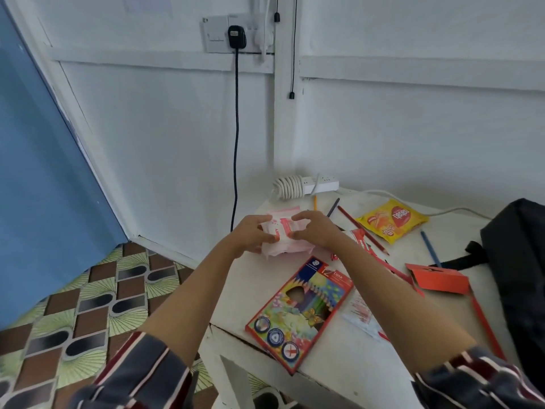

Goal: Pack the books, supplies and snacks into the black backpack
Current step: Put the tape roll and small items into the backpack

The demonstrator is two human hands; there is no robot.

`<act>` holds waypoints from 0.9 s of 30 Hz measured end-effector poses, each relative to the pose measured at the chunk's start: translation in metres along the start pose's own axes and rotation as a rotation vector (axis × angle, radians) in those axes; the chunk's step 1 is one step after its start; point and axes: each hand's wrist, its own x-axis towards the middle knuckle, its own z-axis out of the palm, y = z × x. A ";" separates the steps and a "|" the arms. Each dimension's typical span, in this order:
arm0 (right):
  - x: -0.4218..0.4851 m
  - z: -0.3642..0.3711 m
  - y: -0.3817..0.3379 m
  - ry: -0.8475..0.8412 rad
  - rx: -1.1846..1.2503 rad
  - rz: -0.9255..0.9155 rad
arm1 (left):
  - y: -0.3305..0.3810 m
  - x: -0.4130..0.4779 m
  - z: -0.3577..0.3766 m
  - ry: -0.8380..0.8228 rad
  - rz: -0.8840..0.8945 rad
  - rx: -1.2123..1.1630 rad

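Both the left hand [250, 231] and the right hand [314, 228] grip a pink-and-white packet [280, 231] above the counter [339, 358]. The black backpack [519, 255] sits well apart at the right.

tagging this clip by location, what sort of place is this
Probably a small room at home, not a classroom: a white table in a corner of white panelled walls, patterned vinyl flooring, and a wall socket with a charger plugged in.
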 end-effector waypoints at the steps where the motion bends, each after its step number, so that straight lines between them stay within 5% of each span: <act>1: -0.002 0.001 0.000 0.019 0.028 0.001 | 0.000 0.000 -0.001 -0.005 0.008 -0.018; 14: -0.071 -0.023 -0.009 0.321 0.583 -0.075 | 0.035 -0.045 0.010 -0.026 0.183 -0.188; 27: -0.242 -0.078 0.057 0.326 0.858 0.012 | 0.079 -0.154 0.138 -0.155 0.341 -0.175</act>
